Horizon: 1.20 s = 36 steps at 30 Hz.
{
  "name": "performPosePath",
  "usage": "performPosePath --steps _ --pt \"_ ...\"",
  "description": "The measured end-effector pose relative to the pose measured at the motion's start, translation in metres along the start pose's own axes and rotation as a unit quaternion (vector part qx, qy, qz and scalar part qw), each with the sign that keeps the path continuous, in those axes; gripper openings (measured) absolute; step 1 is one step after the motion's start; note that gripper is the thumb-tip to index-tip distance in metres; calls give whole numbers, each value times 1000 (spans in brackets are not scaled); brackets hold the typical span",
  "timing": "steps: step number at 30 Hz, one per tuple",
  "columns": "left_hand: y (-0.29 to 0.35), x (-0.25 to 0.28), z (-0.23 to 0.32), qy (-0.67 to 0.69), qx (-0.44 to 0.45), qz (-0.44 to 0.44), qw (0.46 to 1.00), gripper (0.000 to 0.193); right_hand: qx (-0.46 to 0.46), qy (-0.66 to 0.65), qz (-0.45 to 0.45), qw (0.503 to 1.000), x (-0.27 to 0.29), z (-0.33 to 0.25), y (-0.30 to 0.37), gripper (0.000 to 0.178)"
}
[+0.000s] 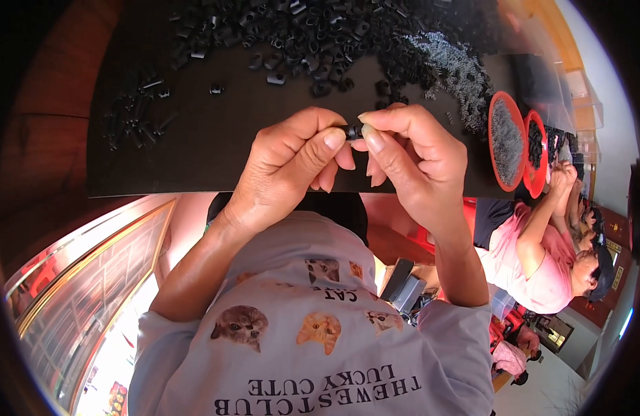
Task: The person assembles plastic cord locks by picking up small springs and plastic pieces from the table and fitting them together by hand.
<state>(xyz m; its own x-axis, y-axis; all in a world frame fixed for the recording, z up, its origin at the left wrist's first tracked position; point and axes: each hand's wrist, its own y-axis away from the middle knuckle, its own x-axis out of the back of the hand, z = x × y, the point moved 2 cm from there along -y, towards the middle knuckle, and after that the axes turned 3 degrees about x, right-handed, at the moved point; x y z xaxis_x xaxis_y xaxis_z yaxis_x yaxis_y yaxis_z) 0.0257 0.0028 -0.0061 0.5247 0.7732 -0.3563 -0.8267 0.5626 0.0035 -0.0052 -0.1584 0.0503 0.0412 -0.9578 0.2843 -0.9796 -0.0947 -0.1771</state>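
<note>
Over the near part of the black tabletop (216,145), both hands meet at a small black cylindrical plastic part (352,132). My left hand (285,163) pinches its left end between thumb and forefinger. At the other end, my right hand (427,156) grips it with thumb and forefinger. The fingertips hide both ends, so I cannot tell whether it is one piece or two joined. Beyond the hands lies a wide heap of loose black ring-like plastic parts (313,45). Slim black tubes (136,114) lie scattered at the left.
Small grey parts (455,69) are spread at the far right. By the right edge stand a red bowl (497,166) of grey bits and another red bowl (538,186) with black parts. A co-worker in a pink shirt (535,277) sits to the right.
</note>
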Motion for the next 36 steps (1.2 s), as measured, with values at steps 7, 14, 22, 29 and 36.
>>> performPosePath --steps 7,14,22,29,36 --pt "0 1 0 19 14 -18 1000 23 -42 -27 -4 999 6 2 -2 12" --pt "1 -1 2 -14 17 -23 999 21 -53 -26 -23 998 8 -1 -5 11" --pt "0 -1 2 8 31 -2 999 20 -40 -22 -18 999 16 -2 -7 11" --pt "-1 -1 2 24 37 -10 999 21 -67 -56 -32 996 19 -1 -9 11" --pt "-1 -2 5 30 41 -15 999 21 -99 -57 -45 992 17 -8 -12 10"
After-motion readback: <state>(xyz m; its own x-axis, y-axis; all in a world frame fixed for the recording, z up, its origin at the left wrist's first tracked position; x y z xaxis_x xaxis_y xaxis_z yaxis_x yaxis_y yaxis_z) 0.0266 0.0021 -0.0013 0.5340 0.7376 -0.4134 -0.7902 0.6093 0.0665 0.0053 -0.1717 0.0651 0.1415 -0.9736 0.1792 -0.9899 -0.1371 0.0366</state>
